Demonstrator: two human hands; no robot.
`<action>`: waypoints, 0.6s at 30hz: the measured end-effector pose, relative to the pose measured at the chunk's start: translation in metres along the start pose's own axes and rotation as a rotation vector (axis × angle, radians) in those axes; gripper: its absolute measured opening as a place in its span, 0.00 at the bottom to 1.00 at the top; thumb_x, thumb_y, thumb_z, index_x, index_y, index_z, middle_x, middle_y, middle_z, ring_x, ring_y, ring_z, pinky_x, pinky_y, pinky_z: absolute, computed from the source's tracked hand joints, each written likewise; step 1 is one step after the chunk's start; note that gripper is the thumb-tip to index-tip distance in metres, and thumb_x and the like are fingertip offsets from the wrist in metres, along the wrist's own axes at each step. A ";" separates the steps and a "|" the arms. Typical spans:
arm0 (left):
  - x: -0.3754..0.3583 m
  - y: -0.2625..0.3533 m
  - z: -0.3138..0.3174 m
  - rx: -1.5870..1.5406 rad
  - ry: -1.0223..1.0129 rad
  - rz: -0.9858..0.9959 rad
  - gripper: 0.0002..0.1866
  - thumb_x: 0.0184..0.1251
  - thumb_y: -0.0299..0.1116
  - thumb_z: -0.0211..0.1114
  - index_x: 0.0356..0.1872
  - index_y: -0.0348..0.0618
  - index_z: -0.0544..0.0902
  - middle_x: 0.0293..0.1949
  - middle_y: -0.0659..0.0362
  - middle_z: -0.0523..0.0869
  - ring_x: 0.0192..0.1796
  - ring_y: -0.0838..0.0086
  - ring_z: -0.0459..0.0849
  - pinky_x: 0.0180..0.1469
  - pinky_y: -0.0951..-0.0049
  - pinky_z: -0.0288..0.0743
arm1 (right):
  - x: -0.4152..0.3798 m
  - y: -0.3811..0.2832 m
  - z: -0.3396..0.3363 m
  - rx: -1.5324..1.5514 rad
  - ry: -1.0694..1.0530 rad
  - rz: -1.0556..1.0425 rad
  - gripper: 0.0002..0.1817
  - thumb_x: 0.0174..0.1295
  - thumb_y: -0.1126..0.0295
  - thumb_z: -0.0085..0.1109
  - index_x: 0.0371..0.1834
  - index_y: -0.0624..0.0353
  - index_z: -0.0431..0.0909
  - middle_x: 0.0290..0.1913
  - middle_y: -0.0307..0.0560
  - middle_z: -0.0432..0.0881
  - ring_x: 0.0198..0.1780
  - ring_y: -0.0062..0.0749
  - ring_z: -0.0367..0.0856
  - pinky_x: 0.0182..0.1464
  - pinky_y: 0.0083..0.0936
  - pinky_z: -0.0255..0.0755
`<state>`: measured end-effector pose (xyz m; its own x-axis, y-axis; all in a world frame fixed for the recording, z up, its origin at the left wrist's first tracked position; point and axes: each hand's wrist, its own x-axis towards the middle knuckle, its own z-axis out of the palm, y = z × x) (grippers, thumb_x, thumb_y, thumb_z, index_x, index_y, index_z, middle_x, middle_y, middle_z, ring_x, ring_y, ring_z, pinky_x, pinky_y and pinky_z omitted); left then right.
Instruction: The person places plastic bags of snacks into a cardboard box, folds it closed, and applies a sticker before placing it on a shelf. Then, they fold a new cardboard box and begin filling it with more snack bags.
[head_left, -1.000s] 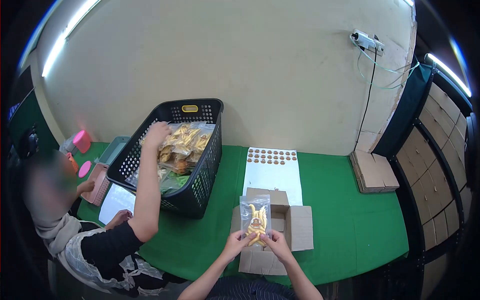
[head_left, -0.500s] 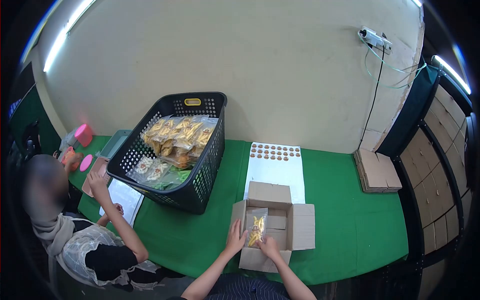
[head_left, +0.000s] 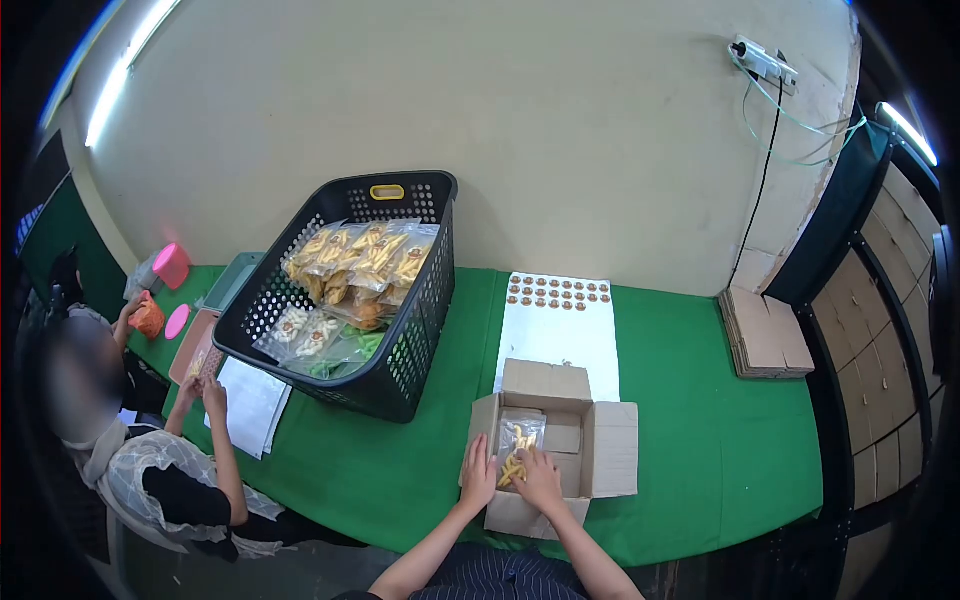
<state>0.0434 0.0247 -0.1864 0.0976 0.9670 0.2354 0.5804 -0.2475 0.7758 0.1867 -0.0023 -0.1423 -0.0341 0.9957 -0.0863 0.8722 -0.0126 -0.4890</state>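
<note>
An open cardboard box [head_left: 614, 450] stands near the table's front edge with its flaps folded out. Inside, at its left side, lies a clear packet of yellow snack pieces [head_left: 521, 437]. My left hand [head_left: 478, 474] is at the box's left wall, beside the packet, its fingers stretched out. Over the packet's lower part rests my right hand [head_left: 540, 483], fingers apart and touching it. Behind the box is a white sheet [head_left: 560, 333] with rows of small round brown stickers.
A black basket [head_left: 400, 375] of snack packets [head_left: 375, 250] stands left of the box. Folded cardboard [head_left: 768, 335] is stacked at the right. At the far left a co-worker [head_left: 180, 480] sits by a pink tray [head_left: 190, 345] and papers [head_left: 245, 400]; another person's hand holds an orange thing [head_left: 148, 318].
My right hand has spread over the packet, which lies lower in the box. The co-worker's raised hand has come down to meet the other. The camera view has shifted slightly.
</note>
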 end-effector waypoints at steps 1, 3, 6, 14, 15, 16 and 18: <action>-0.001 0.002 -0.001 -0.004 -0.001 -0.005 0.26 0.65 0.34 0.48 0.62 0.36 0.58 0.63 0.47 0.60 0.64 0.54 0.59 0.63 0.62 0.54 | -0.001 0.002 0.002 0.024 0.005 -0.009 0.31 0.49 0.62 0.60 0.58 0.55 0.63 0.55 0.60 0.66 0.58 0.49 0.64 0.55 0.48 0.59; -0.002 0.001 0.000 -0.001 -0.013 -0.021 0.26 0.64 0.35 0.48 0.62 0.36 0.58 0.63 0.47 0.60 0.64 0.54 0.60 0.63 0.62 0.53 | 0.003 0.004 0.004 0.070 0.025 -0.034 0.24 0.51 0.63 0.57 0.53 0.56 0.69 0.54 0.56 0.67 0.57 0.48 0.65 0.54 0.46 0.60; -0.001 -0.003 0.003 0.005 -0.001 -0.008 0.27 0.64 0.35 0.49 0.62 0.36 0.58 0.62 0.47 0.62 0.63 0.54 0.61 0.63 0.62 0.54 | -0.002 -0.005 0.000 0.071 0.394 -0.066 0.21 0.52 0.66 0.55 0.50 0.58 0.70 0.50 0.56 0.70 0.52 0.49 0.68 0.53 0.43 0.61; -0.007 0.015 -0.005 0.025 0.027 0.002 0.27 0.58 0.35 0.57 0.57 0.36 0.63 0.56 0.44 0.67 0.59 0.50 0.65 0.60 0.59 0.59 | -0.004 0.006 0.015 0.222 0.440 -0.064 0.12 0.53 0.73 0.52 0.41 0.64 0.71 0.30 0.53 0.75 0.30 0.46 0.74 0.36 0.34 0.69; -0.008 0.024 -0.009 0.010 0.037 0.030 0.27 0.56 0.34 0.58 0.57 0.37 0.64 0.55 0.45 0.68 0.58 0.50 0.66 0.60 0.59 0.60 | -0.004 0.004 0.016 0.238 0.454 -0.055 0.10 0.54 0.74 0.51 0.40 0.65 0.71 0.28 0.52 0.75 0.27 0.43 0.74 0.33 0.33 0.70; -0.009 0.033 -0.016 -0.005 0.046 0.054 0.27 0.55 0.32 0.59 0.56 0.37 0.64 0.54 0.46 0.69 0.57 0.50 0.67 0.59 0.59 0.61 | -0.004 0.001 0.015 0.253 0.464 -0.046 0.09 0.55 0.75 0.50 0.39 0.65 0.71 0.26 0.51 0.75 0.24 0.40 0.75 0.29 0.31 0.71; -0.007 0.056 -0.044 -0.289 -0.018 -0.023 0.27 0.54 0.29 0.59 0.57 0.37 0.64 0.54 0.47 0.69 0.58 0.52 0.68 0.59 0.61 0.62 | -0.002 -0.002 0.012 0.264 0.488 -0.050 0.09 0.56 0.77 0.48 0.39 0.66 0.71 0.28 0.52 0.76 0.28 0.41 0.77 0.30 0.31 0.72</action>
<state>0.0394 0.0013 -0.1188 0.1033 0.9727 0.2078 0.3279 -0.2305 0.9162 0.1792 -0.0049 -0.1520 0.2123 0.9221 0.3235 0.7212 0.0756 -0.6886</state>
